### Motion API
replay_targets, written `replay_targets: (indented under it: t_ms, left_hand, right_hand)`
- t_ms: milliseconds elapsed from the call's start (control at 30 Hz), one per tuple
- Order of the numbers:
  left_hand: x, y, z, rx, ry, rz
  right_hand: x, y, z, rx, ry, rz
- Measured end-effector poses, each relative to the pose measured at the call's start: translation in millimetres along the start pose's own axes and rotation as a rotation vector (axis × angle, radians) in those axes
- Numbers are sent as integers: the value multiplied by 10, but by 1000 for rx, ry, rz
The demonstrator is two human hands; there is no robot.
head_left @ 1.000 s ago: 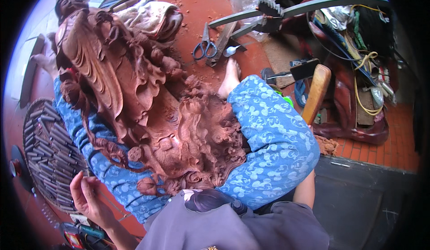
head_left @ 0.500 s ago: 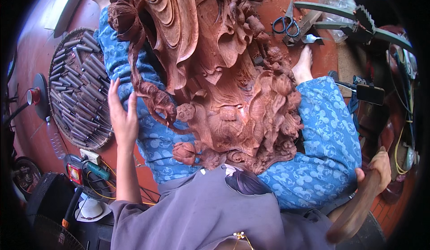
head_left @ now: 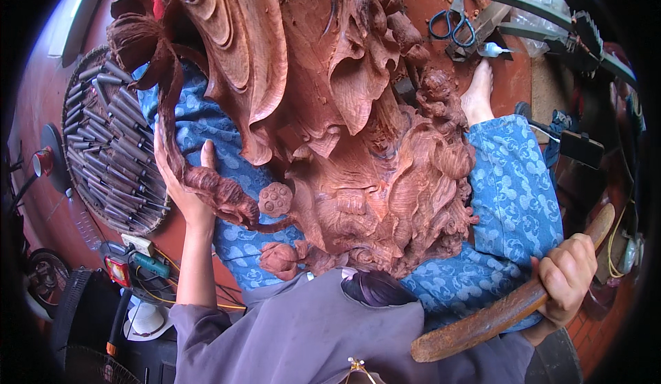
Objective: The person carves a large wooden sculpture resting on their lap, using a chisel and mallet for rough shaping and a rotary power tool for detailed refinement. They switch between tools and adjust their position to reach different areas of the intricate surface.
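A large reddish-brown wood carving [head_left: 351,205] with draped folds, flowers and a lotus pod lies between my legs. My left hand [head_left: 184,195] is at the carving's left side, partly hidden behind a curling carved stem [head_left: 220,191]. Its thumb stands apart from the outstretched fingers; I cannot make out whether it bears on the stem. Out at the right, my right hand [head_left: 568,277] has its fingers wrapped round a curved wooden club [head_left: 475,321]. The club slants across my right thigh, its thick worn end down toward my lap.
To the left, a round woven basket [head_left: 74,184] holds many carving chisels [head_left: 117,140]. Scissors [head_left: 454,26], a small white bottle [head_left: 491,49] and a large metal clamp [head_left: 530,12] lie at the far right. A phone [head_left: 582,148] is by my right knee. Cords and a power strip [head_left: 138,244] lie lower left.
My left hand has moved in behind the carved stem. My right hand has turned the club from steeply slanted to flatter and brought it inward. The view has shifted slightly.
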State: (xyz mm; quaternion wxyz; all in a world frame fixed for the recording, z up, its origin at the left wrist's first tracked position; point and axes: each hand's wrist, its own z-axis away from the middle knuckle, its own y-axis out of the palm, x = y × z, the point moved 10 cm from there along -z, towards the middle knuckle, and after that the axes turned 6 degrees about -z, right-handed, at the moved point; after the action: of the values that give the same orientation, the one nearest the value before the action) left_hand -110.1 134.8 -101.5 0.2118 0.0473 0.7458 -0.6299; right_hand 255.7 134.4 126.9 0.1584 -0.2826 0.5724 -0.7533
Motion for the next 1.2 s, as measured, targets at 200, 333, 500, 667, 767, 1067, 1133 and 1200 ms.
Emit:
replay_targets:
  t_ms: [200, 333, 500, 667, 767, 1067, 1133, 1200]
  left_hand:
    - [-81, 37, -38, 13, 56, -72]
    - [-58, 46, -22, -19, 74, -106]
    - [-56, 37, -31, -3, 55, -143]
    - [-59, 67, -33, -13, 69, -160]
    - [-86, 53, -32, -15, 70, -160]
    - [-112, 68, -56, 16, 98, -157]
    - [-83, 84, -44, 10, 97, -155]
    - [-22, 50, 7, -1, 53, -183]
  right_hand:
    - [-58, -31, 60, -27, -17, -33]
    - [-85, -20, 106, 12, -23, -19]
    - [-124, 10, 168, 62, -31, -33]
    - [-137, 38, 190, 97, -2, -39]
    - [-137, 57, 160, 118, -1, -41]
    - [-129, 65, 258, 155, -50, -80]
    - [-137, 103, 269, 166, -46, -93]
    - [-159, 151, 255, 172, -29, -81]
